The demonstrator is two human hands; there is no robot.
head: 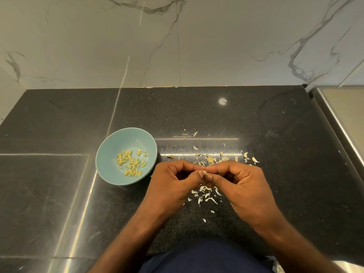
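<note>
The shelling looks well under way but not finished. Both hands meet above the middle of the black speckled stone counter, closer to its front edge than to its back edge. The left hand and the right hand each have thumb and forefinger curled in, and the 2 pairs of tips pinch 1 small pale seed between them. Only a sliver of it shows, so I cannot tell whether its shell is cracked yet. Just left of the left hand, apart from it, stands a small round pale-blue ceramic bowl. It holds a loose layer of yellowish shelled kernels that covers only part of its bottom, which I take as the work already done. Thin whitish husk scraps lie scattered on the counter just behind the fingertips, with a second patch between the wrists, toward the front edge. A few larger pale pieces lie farther toward the right edge; whether they are whole seeds waiting or empty half-shells cannot be told. Judging from this, what is left is to open the pinched seed, drop its kernel into the bowl, and deal with any whole seeds among those pieces.
</note>
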